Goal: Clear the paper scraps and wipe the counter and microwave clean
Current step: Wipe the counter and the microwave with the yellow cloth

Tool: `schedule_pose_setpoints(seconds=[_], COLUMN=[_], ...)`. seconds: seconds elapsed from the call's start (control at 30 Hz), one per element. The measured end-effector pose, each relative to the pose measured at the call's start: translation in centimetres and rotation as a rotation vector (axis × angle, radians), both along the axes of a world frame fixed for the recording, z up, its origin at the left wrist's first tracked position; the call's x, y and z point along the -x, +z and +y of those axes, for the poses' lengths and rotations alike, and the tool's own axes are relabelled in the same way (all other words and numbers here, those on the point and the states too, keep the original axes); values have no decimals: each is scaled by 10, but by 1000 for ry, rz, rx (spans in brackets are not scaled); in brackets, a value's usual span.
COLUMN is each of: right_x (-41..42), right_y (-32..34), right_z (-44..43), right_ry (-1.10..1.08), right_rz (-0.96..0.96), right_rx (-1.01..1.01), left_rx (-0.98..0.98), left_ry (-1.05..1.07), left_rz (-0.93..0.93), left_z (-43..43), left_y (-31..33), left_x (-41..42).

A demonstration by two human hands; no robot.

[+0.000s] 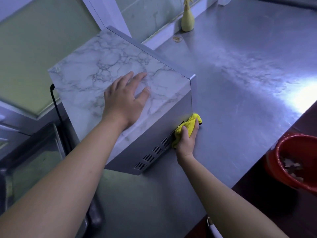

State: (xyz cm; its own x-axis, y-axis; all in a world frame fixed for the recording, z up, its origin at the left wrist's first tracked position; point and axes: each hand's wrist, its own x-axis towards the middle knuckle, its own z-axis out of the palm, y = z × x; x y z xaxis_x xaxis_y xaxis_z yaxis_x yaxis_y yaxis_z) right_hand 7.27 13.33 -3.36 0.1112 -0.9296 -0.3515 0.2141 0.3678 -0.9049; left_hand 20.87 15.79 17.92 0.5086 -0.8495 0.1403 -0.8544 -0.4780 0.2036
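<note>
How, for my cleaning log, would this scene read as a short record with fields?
left hand: flat on microwave top
right hand: grips cloth
cloth: yellow, pressed against microwave's vented side
microwave: marble-patterned top, stands on counter
counter: steel
bucket: red, beside counter's right edge, holds scraps
bottle: yellow, on counter by back wall

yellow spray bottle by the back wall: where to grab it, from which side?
Take the yellow spray bottle round its narrow neck above the bulbous base, coming from the counter side; it stands upright with the wall close behind.
</note>
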Motion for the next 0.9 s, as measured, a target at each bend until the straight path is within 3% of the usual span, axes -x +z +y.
schedule_pose_setpoints(seconds=[0.17, 0.23, 0.33, 0.4, 0.5, 0.57, 0.67, 0.73, 0.9], right_x=[30, 43, 48, 43, 14, -16, -44, -50, -44], right_y=[21, 44, 91, 124, 145, 141, 119, 89, 21], right_z=[-29, -26, 2, 31, 76, 97, 100, 91, 79], right_ry=[71, 60, -12, -48, -1, 1, -128, -194, -257], right_rz=[-147, -225, -262, -249, -72, 69, 80, 24, -55], right_rx=[-219, -204, -3, 249, 622, 727, 791, 744, 244], left_rx=[-15, -17, -25, -24, -26, -45, -51, -59, -87], left_ry=[9, 6, -6, -18, -26, -25, -39, -59, -66], left_rz=[-11, -7, 7, 8, 1, 3, -10, -21, -15], left_z=[-2, -2, -1, -1, -4, -6, -7, -7, -9], left_y=[1, 1, 0, 0, -1, -1, -3, -5, -6], left_x=[-1, -1, -2, -3, -6, -8, -8, -8, -7])
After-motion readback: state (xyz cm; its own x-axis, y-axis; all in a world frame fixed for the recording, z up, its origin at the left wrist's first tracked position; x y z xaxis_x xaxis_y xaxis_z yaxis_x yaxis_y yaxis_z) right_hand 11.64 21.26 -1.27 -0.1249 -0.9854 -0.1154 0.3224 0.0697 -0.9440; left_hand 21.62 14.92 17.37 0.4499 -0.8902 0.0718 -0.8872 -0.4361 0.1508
